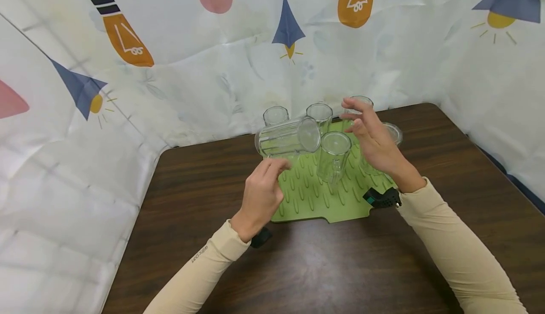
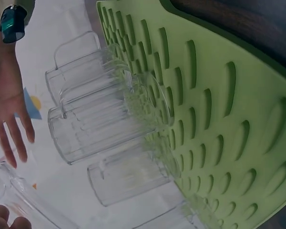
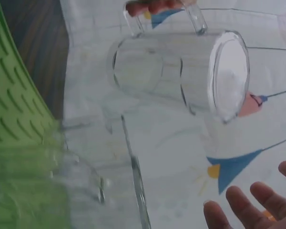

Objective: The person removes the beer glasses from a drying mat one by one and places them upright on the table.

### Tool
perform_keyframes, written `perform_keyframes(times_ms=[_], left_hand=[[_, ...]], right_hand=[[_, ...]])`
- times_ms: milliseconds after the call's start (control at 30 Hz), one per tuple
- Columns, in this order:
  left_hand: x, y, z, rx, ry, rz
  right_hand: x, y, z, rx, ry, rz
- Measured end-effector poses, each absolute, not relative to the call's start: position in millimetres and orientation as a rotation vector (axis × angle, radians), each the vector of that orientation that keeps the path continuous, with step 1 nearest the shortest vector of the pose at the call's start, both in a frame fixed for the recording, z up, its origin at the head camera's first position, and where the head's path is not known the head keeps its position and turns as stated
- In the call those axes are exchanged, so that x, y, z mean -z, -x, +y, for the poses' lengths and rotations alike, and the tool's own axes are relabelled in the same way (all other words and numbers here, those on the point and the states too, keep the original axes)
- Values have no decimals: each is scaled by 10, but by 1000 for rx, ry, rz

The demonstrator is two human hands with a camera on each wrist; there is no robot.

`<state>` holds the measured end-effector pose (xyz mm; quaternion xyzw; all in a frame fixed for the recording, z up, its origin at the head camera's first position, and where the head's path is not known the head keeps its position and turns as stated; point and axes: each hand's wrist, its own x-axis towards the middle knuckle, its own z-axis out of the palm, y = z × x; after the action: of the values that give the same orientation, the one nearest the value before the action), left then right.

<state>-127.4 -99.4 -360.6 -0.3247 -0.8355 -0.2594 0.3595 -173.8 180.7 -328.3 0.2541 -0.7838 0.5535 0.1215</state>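
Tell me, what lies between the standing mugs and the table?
A green mat: it lies on the table, with the standing mugs on top, as the head view shows.

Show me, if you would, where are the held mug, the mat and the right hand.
Held mug (image 3: 159, 71): right wrist view, on its clear side wall.
Mat (image 2: 213, 107): left wrist view, on its ridged surface.
Right hand (image 1: 374, 143): head view, on its middle.

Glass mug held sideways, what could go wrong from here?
The held mug hangs sideways by its handle in the left grip, so it might twist or slip. It could also knock the standing mugs nearby on the green mat. The right grip, open near those mugs, might topple one.
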Motion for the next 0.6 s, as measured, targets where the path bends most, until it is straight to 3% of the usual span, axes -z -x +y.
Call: perform_keyframes(times_ms=[600], left_hand=[[3621,1264,-958,279,876,-2210]], right_hand=[[3455,1813,1390,-1834,-776,-2355]])
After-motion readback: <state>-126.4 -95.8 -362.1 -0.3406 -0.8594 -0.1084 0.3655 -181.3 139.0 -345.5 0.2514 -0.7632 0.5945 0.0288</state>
